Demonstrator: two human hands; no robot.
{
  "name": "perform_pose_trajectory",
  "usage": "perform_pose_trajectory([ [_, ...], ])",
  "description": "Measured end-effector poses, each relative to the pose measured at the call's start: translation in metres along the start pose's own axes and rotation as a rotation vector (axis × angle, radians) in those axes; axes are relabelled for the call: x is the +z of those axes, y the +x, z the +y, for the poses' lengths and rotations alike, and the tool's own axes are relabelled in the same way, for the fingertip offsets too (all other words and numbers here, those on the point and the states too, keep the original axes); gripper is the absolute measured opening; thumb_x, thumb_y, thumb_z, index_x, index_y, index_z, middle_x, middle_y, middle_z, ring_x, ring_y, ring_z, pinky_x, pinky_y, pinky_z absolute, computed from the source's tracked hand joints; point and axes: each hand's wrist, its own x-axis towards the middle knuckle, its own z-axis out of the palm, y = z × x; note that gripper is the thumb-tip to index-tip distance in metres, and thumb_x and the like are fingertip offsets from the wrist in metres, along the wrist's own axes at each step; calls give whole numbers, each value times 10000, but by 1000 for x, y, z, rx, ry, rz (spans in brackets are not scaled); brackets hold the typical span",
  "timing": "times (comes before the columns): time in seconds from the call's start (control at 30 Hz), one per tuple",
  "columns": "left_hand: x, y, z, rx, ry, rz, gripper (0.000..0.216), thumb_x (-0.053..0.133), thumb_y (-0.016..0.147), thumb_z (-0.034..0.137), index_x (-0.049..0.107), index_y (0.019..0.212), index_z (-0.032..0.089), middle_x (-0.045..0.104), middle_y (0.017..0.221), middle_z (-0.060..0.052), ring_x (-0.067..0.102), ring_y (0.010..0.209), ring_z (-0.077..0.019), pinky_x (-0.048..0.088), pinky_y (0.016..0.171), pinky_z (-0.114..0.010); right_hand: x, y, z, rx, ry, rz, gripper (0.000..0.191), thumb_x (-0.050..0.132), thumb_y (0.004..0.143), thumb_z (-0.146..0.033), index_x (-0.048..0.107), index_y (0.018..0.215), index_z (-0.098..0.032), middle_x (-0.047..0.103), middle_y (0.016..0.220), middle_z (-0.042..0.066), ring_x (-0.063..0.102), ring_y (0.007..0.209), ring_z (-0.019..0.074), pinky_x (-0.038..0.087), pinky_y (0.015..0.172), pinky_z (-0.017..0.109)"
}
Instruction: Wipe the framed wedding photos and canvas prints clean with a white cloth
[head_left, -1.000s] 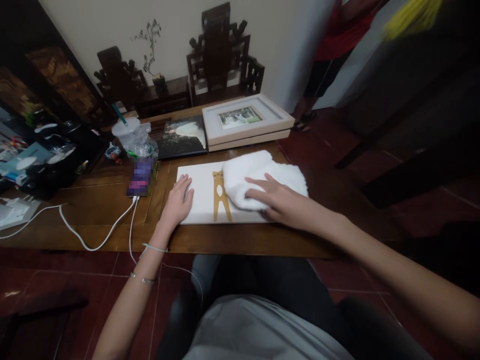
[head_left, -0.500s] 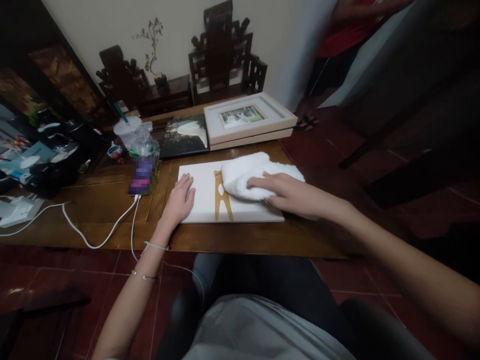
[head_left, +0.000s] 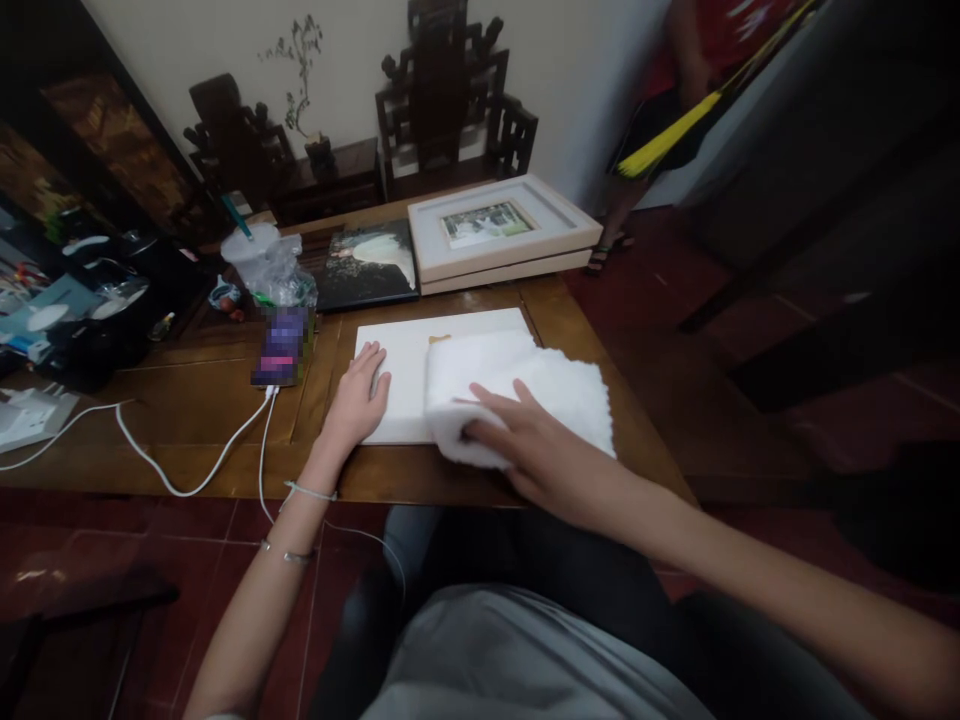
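White fluffy cloth [head_left: 525, 385] lies over the near right part of a flat white rectangular board [head_left: 401, 360] on the brown wooden table [head_left: 187, 400]. The right hand [head_left: 529, 450] presses it down with fingers spread, not pinching. The left hand [head_left: 360, 395] lies open and flat on the board's left edge, apparently to stop it sliding.

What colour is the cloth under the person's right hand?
White. The cloth shows best in the head view, pressed under the right hand.

Carved dark chairs [head_left: 442, 95], red-tiled floor [head_left: 97, 540]
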Motion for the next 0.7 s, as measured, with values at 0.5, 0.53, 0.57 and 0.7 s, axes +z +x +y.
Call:
perform_pose_trajectory([
  [0.5,-5,5,-2,2,19,-92,500,466,979,265,542,1430,64,447,1576,-215,361,1517,-298,290,1251,-518,-11,68,51,41,-32,12,554,403,735,38,574,1215,-178,640,1308,183,483,1387,340,372,1107,625],
  [0.53,-5,7,-2,3,32,-96,502,459,980,258,538,1430,49,444,1575,-224,360,1517,-298,289,1251,-515,-12,77,54,57,-37,25,544,401,742,41,575,1208,-178,648,1287,176,508,1356,339,379,1100,614],
  [0.57,-5,10,-2,6,42,-101,503,454,980,251,533,1432,44,441,1576,-226,358,1518,-297,288,1251,-515,-13,84,56,76,-45,29,537,399,747,44,575,1203,-177,652,1271,172,532,1324,338,384,1095,606],
  [0.7,-6,15,-3,12,49,-113,503,452,985,262,522,1448,79,433,1590,-198,348,1523,-283,282,1255,-506,-13,94,49,121,-107,-26,544,379,773,52,570,1234,-162,638,1273,195,531,1319,345,378,1091,620],
])
